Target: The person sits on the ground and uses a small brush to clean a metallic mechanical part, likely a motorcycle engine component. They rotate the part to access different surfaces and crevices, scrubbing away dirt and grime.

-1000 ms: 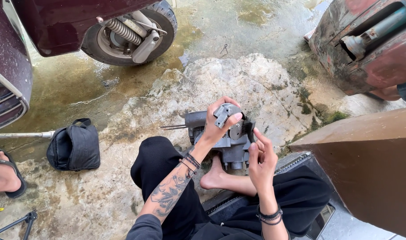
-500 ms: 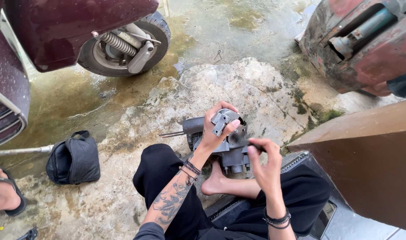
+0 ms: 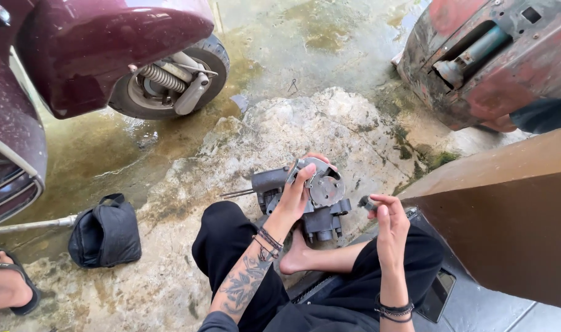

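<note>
**Inspector:** Report the hands.

**Operator:** I see my left hand (image 3: pixel 296 195) closed over the near left side of the casting (image 3: pixel 311 200), a grey metal engine part with a round plate (image 3: pixel 327 189) on its face, fingers curled over its top edge. It sits on the rock (image 3: pixel 280 132) just beyond my bare foot (image 3: pixel 296 258). My right hand (image 3: pixel 386 221) is apart from it, to the right, pinching a small dark part (image 3: pixel 365 203) at the fingertips; what kind of part, I cannot tell.

**Inspector:** Advice for the step?

**Operator:** In my judgement, keep the casting steady against the rock so it cannot rock or roll. Keep the pinch firm: the floor (image 3: pixel 329 37) is wet and a dropped part could be lost in the cracks.

**Inspector:** Surroundings?

**Operator:** Black bag (image 3: pixel 105 232) near left, scooter wheel (image 3: pixel 169 83) far left.
</note>
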